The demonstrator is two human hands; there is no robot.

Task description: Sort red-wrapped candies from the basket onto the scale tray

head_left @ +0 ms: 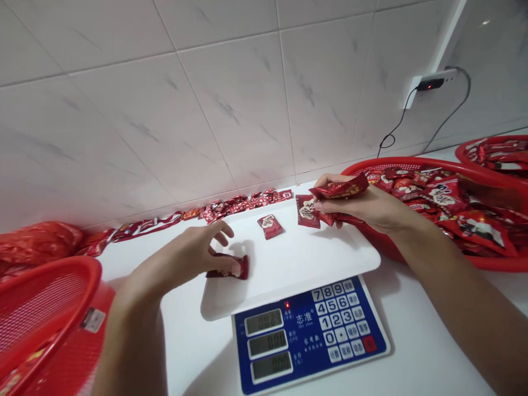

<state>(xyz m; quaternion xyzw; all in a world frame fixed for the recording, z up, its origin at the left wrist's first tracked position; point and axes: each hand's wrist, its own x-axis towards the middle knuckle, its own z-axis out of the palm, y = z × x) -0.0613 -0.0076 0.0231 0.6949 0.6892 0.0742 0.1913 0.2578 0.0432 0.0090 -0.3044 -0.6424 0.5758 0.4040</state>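
Note:
My left hand [193, 253] is over the left end of the white tray [289, 264], its thumb pressed on a small red packet [226, 265]. Its other fingers curl above, and how they meet the packet is partly hidden. Over the tray's right end, my right hand [350, 203] grips several red snack packets [308, 212] with cream labels and gold print. One more red packet [271, 226] lies flat on the tray between my hands. The tray sits on a blue digital scale [309, 341] with lit display windows and a keypad.
Red baskets stand at both sides: a full basket of packets [445, 203] on the right, a second full basket [495, 154] behind it, and another basket [45, 324] at left. A red plastic bag [37, 245] and loose packets [239, 203] lie along the tiled wall.

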